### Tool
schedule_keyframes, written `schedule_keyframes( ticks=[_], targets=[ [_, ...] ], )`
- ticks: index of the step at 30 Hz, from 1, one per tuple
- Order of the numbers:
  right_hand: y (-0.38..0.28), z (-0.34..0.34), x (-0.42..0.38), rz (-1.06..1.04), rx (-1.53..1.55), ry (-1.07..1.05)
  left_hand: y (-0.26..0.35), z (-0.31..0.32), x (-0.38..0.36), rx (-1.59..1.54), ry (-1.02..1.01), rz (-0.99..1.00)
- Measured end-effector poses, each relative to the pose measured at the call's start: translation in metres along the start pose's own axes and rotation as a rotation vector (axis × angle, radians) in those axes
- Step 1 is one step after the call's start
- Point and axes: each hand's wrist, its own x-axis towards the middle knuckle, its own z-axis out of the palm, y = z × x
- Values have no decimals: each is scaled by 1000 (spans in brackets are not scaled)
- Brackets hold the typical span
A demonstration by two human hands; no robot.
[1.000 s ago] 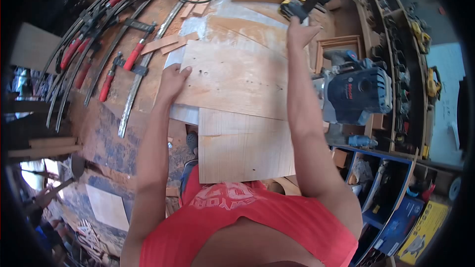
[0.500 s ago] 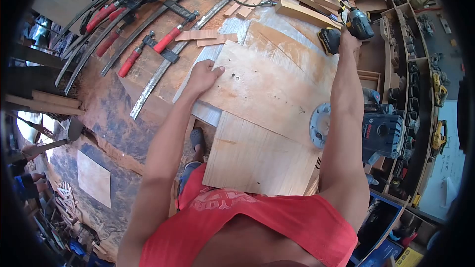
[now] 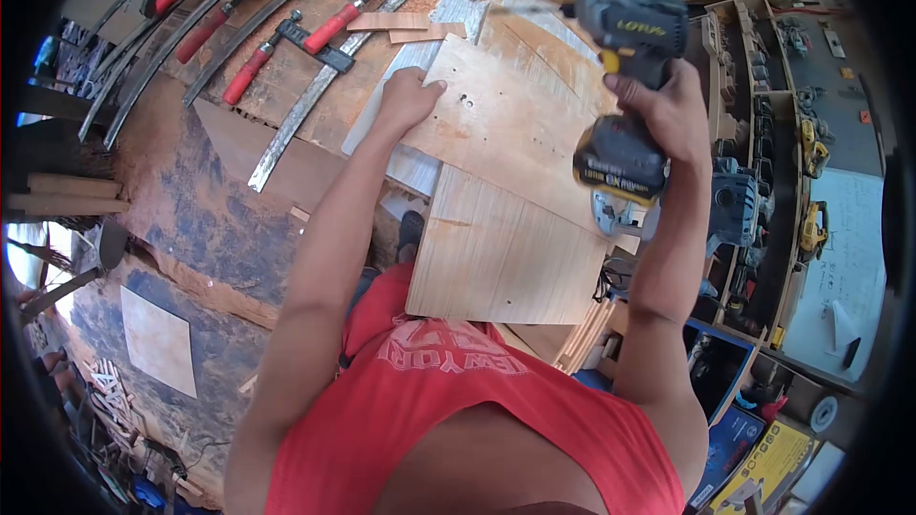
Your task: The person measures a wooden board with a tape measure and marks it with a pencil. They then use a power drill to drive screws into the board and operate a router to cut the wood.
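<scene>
My right hand (image 3: 676, 116) is wrapped round the handle of a cordless drill (image 3: 634, 33), dark with a Lotus label. The drill is raised above the bench, its long bit pointing left and its battery at the bottom. My left hand (image 3: 410, 100) grips the left edge of a pale plywood board (image 3: 520, 129), thumb on top and the other fingers partly hidden. Several small holes and one larger hole show in this board. Nearer my body, a striped-grain wooden panel (image 3: 506, 248) meets the board's near edge; which one overlaps cannot be told.
Bar clamps (image 3: 329, 29) with red handles lie at the far left. Small wood strips (image 3: 410, 29) rest beyond my left hand. A blue router (image 3: 733, 202) stands right of my right forearm, before shelves of tools. A loose flat sheet (image 3: 157, 341) lies on the floor at left.
My right hand has brought the drill up and closer from the far right of the bench, its bit now pointing left. My left hand stays on the board's edge. The view has shifted slightly.
</scene>
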Motion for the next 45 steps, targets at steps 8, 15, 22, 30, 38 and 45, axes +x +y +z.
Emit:
schedule_keyframes(
  ticks=[8,15,22,30,38,45],
  targets=[
    [-5,37,-16,-6,-458,-186,4,0,0,-23,-46,-36],
    [-11,52,-15,-71,-578,-235,4,-1,2,12,-64,-28],
    [-12,59,-11,-70,-603,-268,4,-2,0,1,-46,-14],
    [-12,66,-8,-82,-611,-296,5,-1,-1,-24,-38,-26],
    [-3,65,8,-201,-731,-336,1,2,0,-26,-2,1],
    [3,62,11,-160,-729,-326,0,3,0,-35,5,9]
  ],
)
